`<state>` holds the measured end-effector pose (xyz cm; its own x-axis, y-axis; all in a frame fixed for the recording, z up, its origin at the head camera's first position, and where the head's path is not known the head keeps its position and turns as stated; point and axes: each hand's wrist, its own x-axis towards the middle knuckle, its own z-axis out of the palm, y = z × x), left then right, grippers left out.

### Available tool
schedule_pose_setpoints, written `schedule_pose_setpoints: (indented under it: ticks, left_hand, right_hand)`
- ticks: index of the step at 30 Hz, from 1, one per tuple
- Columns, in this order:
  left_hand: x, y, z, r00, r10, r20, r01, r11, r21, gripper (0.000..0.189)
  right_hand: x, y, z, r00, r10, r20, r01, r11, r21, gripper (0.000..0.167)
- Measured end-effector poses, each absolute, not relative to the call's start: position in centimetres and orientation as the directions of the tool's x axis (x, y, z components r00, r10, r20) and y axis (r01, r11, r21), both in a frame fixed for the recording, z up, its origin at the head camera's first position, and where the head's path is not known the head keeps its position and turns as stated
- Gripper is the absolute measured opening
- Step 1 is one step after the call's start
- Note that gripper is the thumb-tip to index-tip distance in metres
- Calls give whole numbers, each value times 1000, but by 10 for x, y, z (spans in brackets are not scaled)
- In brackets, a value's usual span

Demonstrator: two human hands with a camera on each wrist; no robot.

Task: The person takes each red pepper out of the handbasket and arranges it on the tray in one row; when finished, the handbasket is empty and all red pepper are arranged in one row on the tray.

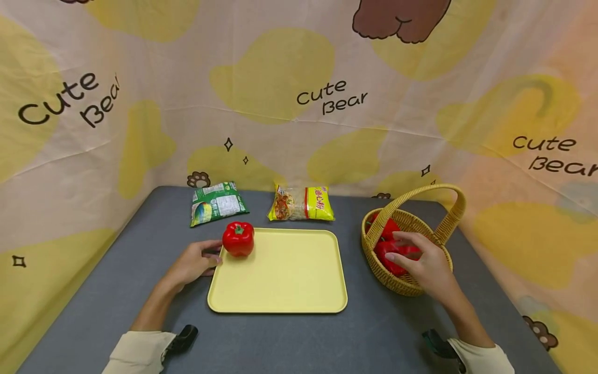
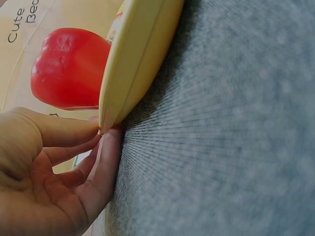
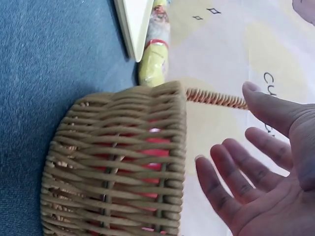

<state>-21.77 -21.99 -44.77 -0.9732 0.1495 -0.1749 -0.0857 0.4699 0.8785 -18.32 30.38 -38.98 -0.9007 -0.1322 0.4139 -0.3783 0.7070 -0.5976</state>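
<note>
A yellow rectangular tray [image 1: 289, 275] lies on the table, with a red bell pepper [image 1: 238, 240] upright at its far left corner. My left hand [image 1: 192, 262] pinches the tray's left edge; the left wrist view has the thumb [image 2: 69, 130] on the upper side of the rim and fingers below. Over the wicker basket [image 1: 390, 280] on the right hovers my right hand [image 1: 430, 265], its fingers spread and holding nothing. Inside the basket are red peppers [image 1: 388, 254], partly hidden by that hand and the basket's wall.
Behind the tray lie a green packet [image 1: 218, 202] at the left and a yellow-and-clear food packet [image 1: 299, 203] in the middle. The basket's tall handle [image 1: 420, 189] arches over its opening. A printed cloth [image 1: 280, 104] hangs around the grey table [image 1: 289, 343].
</note>
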Motion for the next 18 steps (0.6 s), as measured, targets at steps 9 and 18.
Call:
schedule_pose_setpoints:
  ticks: [9, 18]
  left_hand:
    - [-217, -219, -447, -973, 150, -175, -86, 468, 879, 56]
    - [-217, -219, -447, -974, 147, -174, -89, 462, 883, 57]
  right_hand:
    - [-196, 315, -393, -952, -100, 288, -259, 764, -591, 62]
    - [-207, 319, -401, -969, -96, 227, -211, 799, -563, 70]
